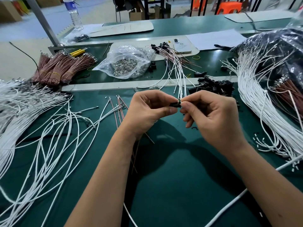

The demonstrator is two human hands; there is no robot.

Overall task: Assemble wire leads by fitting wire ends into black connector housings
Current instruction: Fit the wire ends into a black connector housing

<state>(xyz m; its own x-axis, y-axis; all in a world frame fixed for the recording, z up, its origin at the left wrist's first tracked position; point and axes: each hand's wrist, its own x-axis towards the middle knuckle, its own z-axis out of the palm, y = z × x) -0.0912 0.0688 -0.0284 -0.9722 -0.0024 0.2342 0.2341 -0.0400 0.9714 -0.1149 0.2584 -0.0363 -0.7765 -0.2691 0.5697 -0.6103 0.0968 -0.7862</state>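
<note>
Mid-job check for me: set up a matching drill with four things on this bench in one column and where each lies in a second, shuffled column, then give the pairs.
Things:
1. black connector housing
2. brown wire bundles
3. clear bag of metal terminals
4. water bottle

Places:
A. far left, standing at the bench's back edge
B. pinched between the left hand and right hand
C. middle of the bench, beyond the hands
D. left of the clear bag, tied with yellow bands

Pairs: 1-B, 2-D, 3-C, 4-A
</note>
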